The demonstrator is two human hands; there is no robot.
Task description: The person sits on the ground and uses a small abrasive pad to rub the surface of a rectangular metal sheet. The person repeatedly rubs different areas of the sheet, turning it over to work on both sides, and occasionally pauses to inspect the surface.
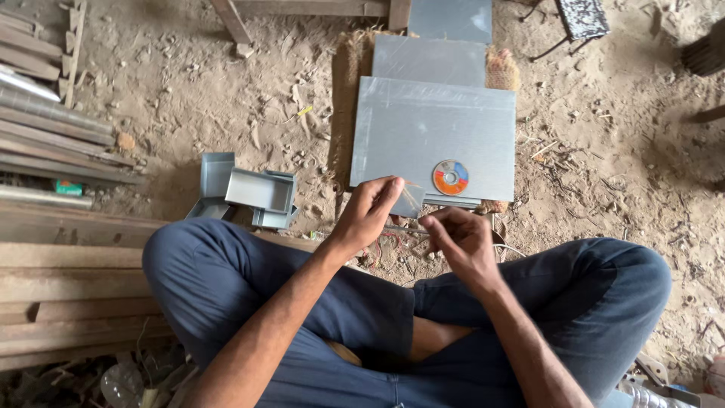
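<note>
Pinching a thin grey metal strip with my left hand, I curl my right hand fingers loosely together near the round orange-and-blue cutting disc on a flat grey metal sheet.

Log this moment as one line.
posture: cross-legged on dirt | left hand: pinching thin strip | right hand: fingers curled, beside left | ahead: metal sheet with cutting disc

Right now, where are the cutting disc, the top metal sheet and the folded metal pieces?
cutting disc (pixel 450 177), head view, on its centre label.
top metal sheet (pixel 423 132), head view, on its bare middle.
folded metal pieces (pixel 259 190), head view, on the uppermost piece.
</note>
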